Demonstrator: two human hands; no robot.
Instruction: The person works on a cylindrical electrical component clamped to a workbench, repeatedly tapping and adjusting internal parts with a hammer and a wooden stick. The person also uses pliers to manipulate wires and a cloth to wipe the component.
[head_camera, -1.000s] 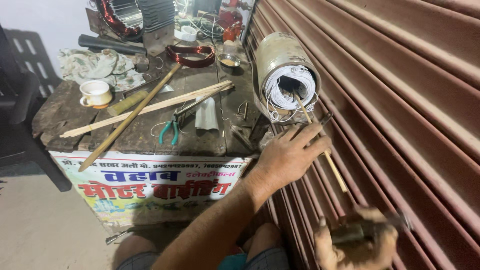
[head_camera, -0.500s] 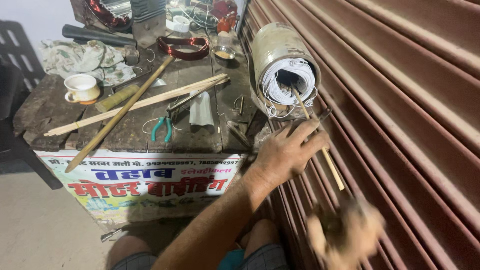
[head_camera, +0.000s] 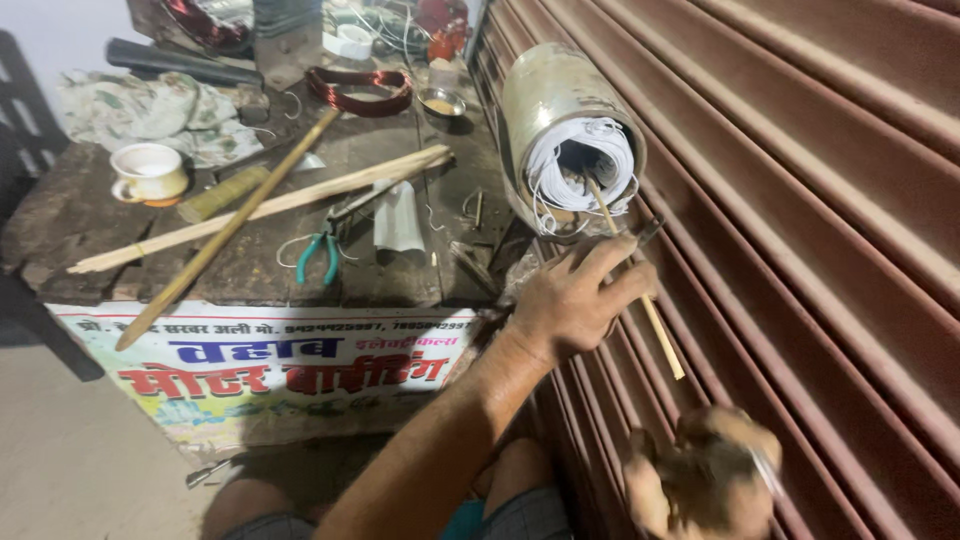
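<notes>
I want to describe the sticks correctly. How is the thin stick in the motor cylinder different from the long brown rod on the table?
The thin stick is pale, slim and short; the long brown rod is darker, thicker and much longer. The stick pokes into the white-lined metal cylinder, steadied by the left hand; the rod lies loose across the worktable, untouched. Both look wooden and straight.

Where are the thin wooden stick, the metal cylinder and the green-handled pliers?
thin wooden stick (head_camera: 662, 335): head view, bare shaft below the left hand.
metal cylinder (head_camera: 545, 95): head view, its curved outer shell.
green-handled pliers (head_camera: 318, 255): head view, between the handles' upper ends.
</notes>
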